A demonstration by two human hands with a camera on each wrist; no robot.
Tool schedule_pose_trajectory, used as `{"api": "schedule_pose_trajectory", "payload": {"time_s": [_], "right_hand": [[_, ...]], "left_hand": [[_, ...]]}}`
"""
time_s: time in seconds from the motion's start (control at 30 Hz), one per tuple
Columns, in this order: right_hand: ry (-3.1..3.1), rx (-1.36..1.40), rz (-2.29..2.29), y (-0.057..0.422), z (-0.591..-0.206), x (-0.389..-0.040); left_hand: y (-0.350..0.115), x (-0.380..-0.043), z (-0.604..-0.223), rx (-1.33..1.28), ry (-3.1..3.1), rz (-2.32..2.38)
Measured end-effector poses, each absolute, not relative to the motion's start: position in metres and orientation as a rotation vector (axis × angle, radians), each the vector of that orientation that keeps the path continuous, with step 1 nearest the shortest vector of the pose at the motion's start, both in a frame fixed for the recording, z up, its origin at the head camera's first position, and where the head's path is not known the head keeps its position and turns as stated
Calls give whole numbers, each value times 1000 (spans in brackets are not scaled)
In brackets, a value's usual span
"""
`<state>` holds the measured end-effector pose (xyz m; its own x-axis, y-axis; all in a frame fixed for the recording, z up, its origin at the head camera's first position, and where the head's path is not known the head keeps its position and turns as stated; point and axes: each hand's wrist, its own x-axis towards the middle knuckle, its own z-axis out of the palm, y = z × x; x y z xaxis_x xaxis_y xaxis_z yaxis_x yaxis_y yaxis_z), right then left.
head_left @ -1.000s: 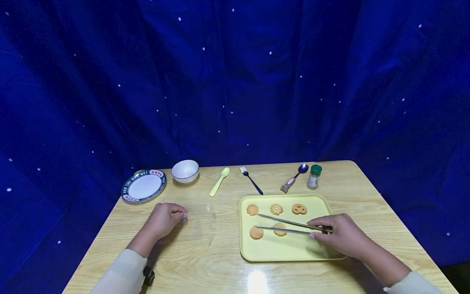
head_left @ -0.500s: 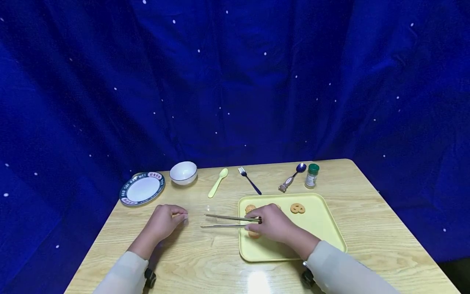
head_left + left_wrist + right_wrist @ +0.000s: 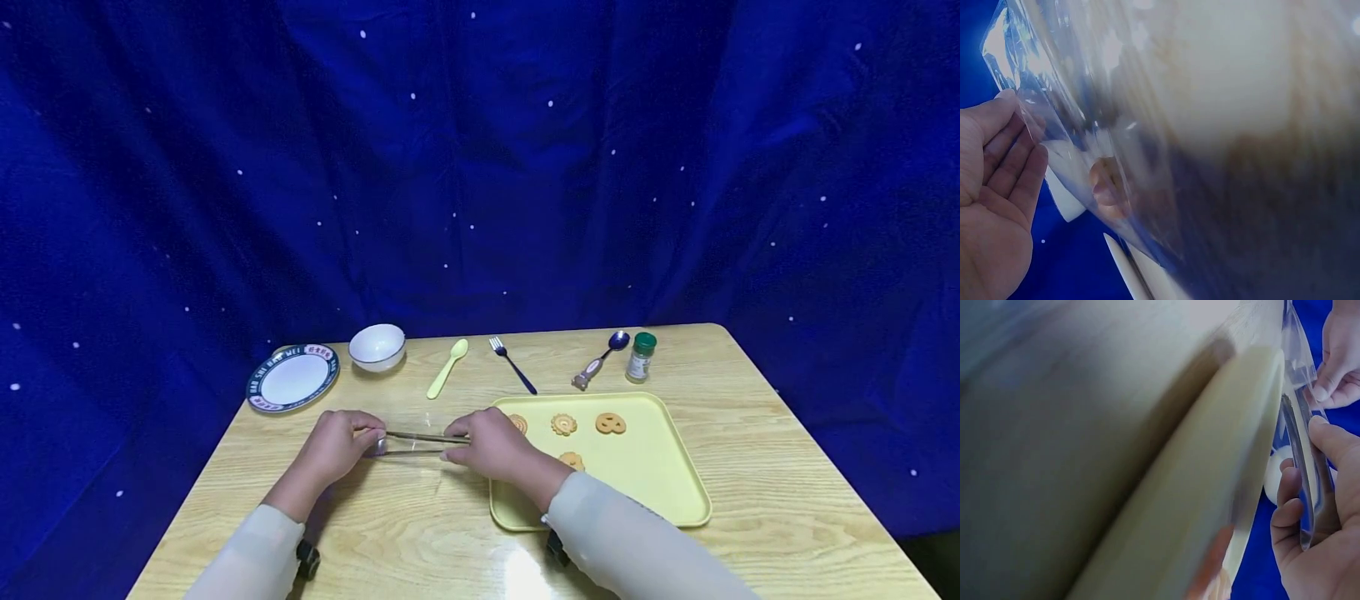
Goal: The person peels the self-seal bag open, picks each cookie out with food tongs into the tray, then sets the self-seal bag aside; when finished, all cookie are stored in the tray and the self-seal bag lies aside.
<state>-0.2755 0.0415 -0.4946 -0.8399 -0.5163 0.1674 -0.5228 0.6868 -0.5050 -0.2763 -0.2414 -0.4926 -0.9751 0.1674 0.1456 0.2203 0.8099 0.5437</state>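
Note:
My left hand (image 3: 333,446) pinches the edge of a clear plastic bag (image 3: 1110,94), which is hard to make out against the wood in the head view. My right hand (image 3: 491,442) grips metal tongs (image 3: 1297,462), their two arms a little apart and pointing left. The tips lie at the bag, close to my left fingers; whether they are inside it I cannot tell. A yellow tray (image 3: 675,492) sits under my right forearm. On it show a pretzel-shaped cookie (image 3: 611,423), a scalloped cookie (image 3: 564,425), a half-hidden swirl cookie (image 3: 519,423) and another scalloped one (image 3: 572,461).
Along the table's back stand a rimmed plate (image 3: 294,379), a white bowl (image 3: 377,347), a yellow spoon (image 3: 447,368), a fork (image 3: 513,365), a dark spoon (image 3: 601,361) and a green-capped jar (image 3: 641,358). A blue curtain (image 3: 480,167) hangs behind the table.
My right hand has moved left from over the tray with the tongs, bringing the tips to the bag. My left hand has stayed in place.

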Motion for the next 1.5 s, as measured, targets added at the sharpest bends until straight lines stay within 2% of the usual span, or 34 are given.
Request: {"api": "schedule_pose_trajectory", "payload": {"time_s": [0.5, 1.5], "right_hand": [[-2872, 876, 874, 7, -503, -279], [-2900, 832, 802, 1, -503, -275]], "left_hand": [[-243, -278, -491, -363, -2882, -851], [-241, -277, -490, -362, -2868, -850]]}}
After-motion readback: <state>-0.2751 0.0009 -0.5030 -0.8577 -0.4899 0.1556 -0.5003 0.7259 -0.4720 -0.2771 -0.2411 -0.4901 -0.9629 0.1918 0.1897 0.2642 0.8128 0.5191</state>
